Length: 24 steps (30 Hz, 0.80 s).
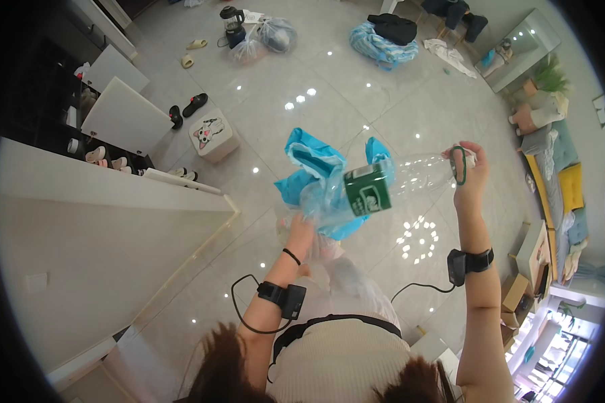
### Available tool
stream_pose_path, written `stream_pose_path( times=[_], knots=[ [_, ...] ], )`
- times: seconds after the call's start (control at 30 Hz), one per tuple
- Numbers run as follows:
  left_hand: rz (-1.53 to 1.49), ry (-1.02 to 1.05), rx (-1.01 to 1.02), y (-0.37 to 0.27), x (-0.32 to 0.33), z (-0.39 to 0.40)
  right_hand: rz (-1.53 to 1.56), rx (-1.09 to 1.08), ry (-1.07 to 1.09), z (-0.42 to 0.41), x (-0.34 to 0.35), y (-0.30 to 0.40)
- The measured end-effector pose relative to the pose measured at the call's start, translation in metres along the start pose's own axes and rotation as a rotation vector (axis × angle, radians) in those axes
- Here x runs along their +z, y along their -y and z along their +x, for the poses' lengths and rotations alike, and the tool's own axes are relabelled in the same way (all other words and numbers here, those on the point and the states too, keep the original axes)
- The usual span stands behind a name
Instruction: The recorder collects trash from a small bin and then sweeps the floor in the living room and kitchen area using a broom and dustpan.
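Observation:
A large clear plastic bottle (417, 174) with a green label and a green carry loop lies across the view in front of me. My right hand (471, 163) grips it at the neck, by the loop. Beyond its base end, a bright blue plastic bag (315, 156) spreads out, partly seen through clear plastic. My left hand (301, 231) is closed on the near side of the bags, its fingertips partly hidden; which layer it pinches is hard to tell. Below it hangs a pale translucent bag (325, 249).
An open shoe cabinet (126, 116) and a cat-print stool (214, 135) stand at the left. Black shoes (195, 106), slippers (196, 44), a blender (232, 25), filled plastic bags (277, 35) and a blue striped bag (378, 45) are on the tiled floor. A sofa (569, 186) lines the right.

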<state>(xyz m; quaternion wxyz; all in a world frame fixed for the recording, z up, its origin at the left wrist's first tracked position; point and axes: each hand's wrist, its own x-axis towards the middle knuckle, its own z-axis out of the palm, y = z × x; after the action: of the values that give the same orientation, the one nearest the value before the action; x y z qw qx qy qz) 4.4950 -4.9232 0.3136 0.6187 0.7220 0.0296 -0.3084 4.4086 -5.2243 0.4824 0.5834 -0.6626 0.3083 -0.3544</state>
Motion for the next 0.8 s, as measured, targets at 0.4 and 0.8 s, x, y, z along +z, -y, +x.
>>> stream_pose_path(
  times=[0.4,0.8],
  knots=[
    [0.223,0.021,0.148,-0.006,-0.018,-0.008,-0.579,-0.64,-0.197,-0.018,0.029,0.021],
    [0.376,-0.022,0.269,0.012,-0.023,-0.007,0.076,-0.149,-0.109,-0.012,0.025,0.02]
  ],
)
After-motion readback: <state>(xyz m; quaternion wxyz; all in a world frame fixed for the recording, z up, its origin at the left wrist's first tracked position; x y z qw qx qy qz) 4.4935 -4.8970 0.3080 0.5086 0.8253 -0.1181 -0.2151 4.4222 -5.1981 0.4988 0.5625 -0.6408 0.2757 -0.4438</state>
